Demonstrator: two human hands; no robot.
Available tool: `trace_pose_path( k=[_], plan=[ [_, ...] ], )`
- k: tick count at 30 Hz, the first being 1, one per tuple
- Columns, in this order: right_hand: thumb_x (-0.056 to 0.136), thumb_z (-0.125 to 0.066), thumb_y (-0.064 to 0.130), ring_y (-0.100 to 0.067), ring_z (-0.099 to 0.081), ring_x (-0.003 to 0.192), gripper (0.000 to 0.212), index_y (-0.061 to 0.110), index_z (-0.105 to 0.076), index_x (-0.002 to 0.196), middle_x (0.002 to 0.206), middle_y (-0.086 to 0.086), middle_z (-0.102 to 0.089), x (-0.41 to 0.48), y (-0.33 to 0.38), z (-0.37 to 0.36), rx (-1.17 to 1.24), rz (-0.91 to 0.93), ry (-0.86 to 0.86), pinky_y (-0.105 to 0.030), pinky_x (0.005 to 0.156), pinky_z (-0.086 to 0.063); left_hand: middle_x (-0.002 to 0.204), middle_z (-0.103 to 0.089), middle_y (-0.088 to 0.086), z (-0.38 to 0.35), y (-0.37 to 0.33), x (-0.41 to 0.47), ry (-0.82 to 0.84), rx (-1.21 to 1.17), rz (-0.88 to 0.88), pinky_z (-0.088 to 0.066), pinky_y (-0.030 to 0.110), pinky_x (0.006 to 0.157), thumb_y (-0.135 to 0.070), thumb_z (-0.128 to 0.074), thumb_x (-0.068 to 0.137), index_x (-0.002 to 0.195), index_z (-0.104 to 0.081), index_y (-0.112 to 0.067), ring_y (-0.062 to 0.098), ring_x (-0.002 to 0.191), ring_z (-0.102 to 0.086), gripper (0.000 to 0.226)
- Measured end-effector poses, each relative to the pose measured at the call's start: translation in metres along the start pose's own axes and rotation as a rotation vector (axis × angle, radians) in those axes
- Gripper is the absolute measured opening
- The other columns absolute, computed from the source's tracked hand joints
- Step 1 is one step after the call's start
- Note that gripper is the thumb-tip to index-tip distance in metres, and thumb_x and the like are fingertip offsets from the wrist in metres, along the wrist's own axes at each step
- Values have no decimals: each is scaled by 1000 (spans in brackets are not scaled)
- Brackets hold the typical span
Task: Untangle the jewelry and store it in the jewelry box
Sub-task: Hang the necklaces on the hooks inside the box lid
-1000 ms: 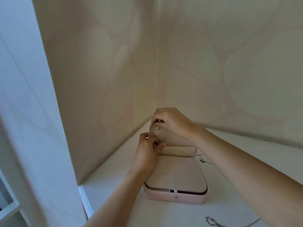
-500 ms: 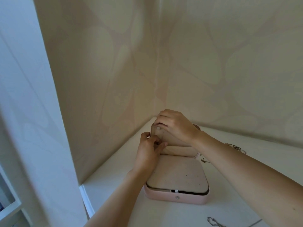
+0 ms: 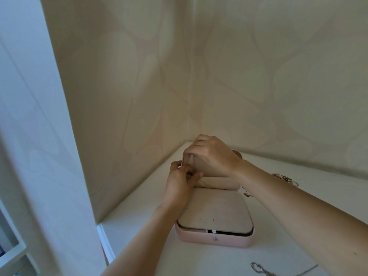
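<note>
The pink jewelry box (image 3: 215, 239) lies open on the white shelf, its beige lid (image 3: 207, 168) standing upright at the back. My right hand (image 3: 213, 154) curls over the lid's top left corner and pinches the upper end of a thin chain beside a small pale strip (image 3: 191, 157). My left hand (image 3: 182, 182) pinches the chain's lower part against the lid's left side. The chain itself is barely visible between the fingers. A tangle of jewelry (image 3: 284, 179) lies behind my right forearm.
A silver chain (image 3: 260, 270) lies on the shelf near the bottom edge. A small pendant (image 3: 247, 194) sits by the box's right hinge. Patterned walls meet in a corner just behind the box; a white panel stands at the left.
My right hand has sunk slightly onto the lid's top corner. My left hand keeps pinching at the lid's left side. The jewelry tangle at the right has come into view.
</note>
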State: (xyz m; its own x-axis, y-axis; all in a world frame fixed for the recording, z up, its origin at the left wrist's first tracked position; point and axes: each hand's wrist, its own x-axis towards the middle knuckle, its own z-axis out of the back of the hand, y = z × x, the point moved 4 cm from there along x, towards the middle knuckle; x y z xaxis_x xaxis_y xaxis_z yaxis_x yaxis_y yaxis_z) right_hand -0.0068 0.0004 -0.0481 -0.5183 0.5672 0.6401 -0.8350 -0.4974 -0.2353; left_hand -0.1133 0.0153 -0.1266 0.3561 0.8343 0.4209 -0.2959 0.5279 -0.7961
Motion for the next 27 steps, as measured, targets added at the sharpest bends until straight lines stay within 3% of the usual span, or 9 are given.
trace_pose_path(
  k=[3, 8, 11, 13, 15, 19, 22, 24, 27],
  plan=[
    [72, -66, -1, -8, -55, 78, 26, 15, -75, 89, 69, 2, -66, -4, 0, -2, 51, -85, -63, -33, 58, -49, 103, -43, 0, 0, 0, 0, 7, 11, 1, -35, 1, 64, -27, -65, 88, 77, -56, -15, 2, 70, -48, 19],
    [83, -67, 14, -6, -52, 87, 15, 12, -73, 96, 88, 0, -68, 1, -6, 10, 304, -357, -151, -9, 78, -37, 104, -41, -2, 0, 0, -1, -6, 5, -14, -35, 1, 64, -26, -65, 88, 76, -56, -14, 2, 72, -49, 19],
    [79, -74, 28, -7, -49, 101, 35, 19, -66, 112, 106, 5, -60, 3, -14, 10, 320, -505, 48, -9, 86, -33, 104, -41, -2, 1, -1, -1, -10, -2, -18, -35, 2, 64, -26, -65, 87, 74, -56, -15, 3, 69, -50, 19],
    [78, -75, 28, -10, -55, 105, 40, 17, -65, 115, 111, 3, -64, 3, -16, 6, 352, -547, 209, -20, 90, -40, 104, -41, -2, 1, -1, -2, -7, -5, -18, -35, 1, 64, -26, -65, 88, 75, -57, -15, 3, 69, -49, 19],
    [79, -75, 22, -11, -61, 100, 32, 13, -69, 109, 105, 2, -69, 3, -17, 4, 415, -588, 245, -24, 89, -45, 104, -41, -1, 0, -2, -2, -5, -5, -19, -35, 0, 63, -25, -64, 88, 76, -57, -13, 1, 69, -48, 18],
    [75, -78, 14, -7, -62, 75, 18, 12, -73, 92, 77, 8, -67, 10, -18, 5, 480, -665, 222, -21, 68, -48, 102, -41, -1, 1, -1, -2, -13, 14, -34, -35, 0, 63, -26, -65, 87, 80, -60, -7, 1, 69, -48, 21],
    [72, -79, 12, 5, -58, 59, 16, 12, -73, 87, 70, 10, -66, 15, -18, 6, 509, -692, 242, -12, 53, -41, 103, -40, -1, 1, -1, -1, -11, 17, -36, -35, 0, 63, -25, -66, 87, 81, -61, -4, 2, 68, -49, 23],
    [73, -80, 15, 6, -57, 59, 17, 13, -74, 89, 73, 7, -67, 13, -18, 10, 506, -703, 260, -7, 48, -39, 103, -40, -1, 1, -1, -1, -4, 5, -31, -36, 0, 63, -24, -66, 87, 81, -61, -3, 3, 68, -50, 22],
    [77, -77, 18, 1, -63, 74, 21, 12, -74, 97, 86, 4, -71, 2, -21, 23, 512, -715, 208, -6, 60, -44, 103, -41, -1, 2, 0, -1, 1, 10, -27, -35, 0, 63, -26, -65, 87, 77, -59, -9, 2, 72, -49, 21]
  ],
)
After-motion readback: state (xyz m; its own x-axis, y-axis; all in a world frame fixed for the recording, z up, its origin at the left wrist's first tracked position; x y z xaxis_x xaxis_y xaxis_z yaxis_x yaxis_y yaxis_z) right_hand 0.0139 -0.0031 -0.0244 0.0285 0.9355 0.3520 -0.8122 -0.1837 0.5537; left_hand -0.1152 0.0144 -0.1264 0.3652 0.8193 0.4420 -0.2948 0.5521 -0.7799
